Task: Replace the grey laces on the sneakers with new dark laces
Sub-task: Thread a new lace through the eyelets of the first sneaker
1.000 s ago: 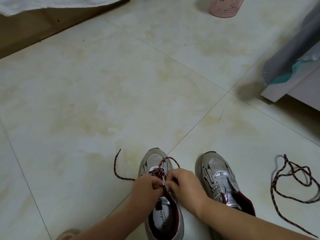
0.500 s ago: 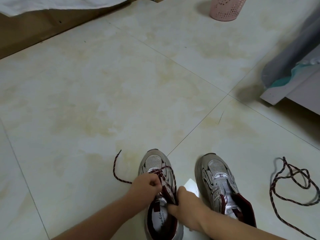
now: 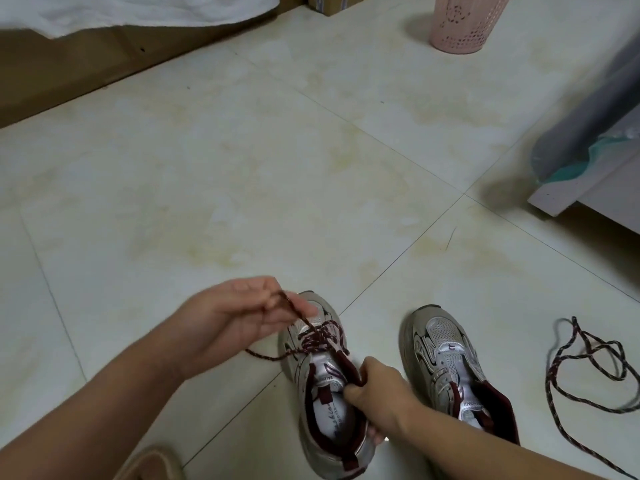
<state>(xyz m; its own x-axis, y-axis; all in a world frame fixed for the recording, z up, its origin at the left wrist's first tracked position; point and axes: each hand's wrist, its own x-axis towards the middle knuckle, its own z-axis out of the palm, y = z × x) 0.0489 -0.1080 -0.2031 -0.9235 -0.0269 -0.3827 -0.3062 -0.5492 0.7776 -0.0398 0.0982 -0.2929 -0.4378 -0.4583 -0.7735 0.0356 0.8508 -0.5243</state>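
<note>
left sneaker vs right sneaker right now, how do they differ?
The left sneaker has a dark lace partly threaded; the right sneaker has none. The left sneaker is gripped at its collar by the right hand; the right sneaker stands untouched. Both are grey with maroon lining, toes pointing away.

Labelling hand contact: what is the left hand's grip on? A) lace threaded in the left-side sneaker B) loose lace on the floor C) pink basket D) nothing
A: the left hand pinches the dark lace that runs down into the sneaker eyelets.
</note>
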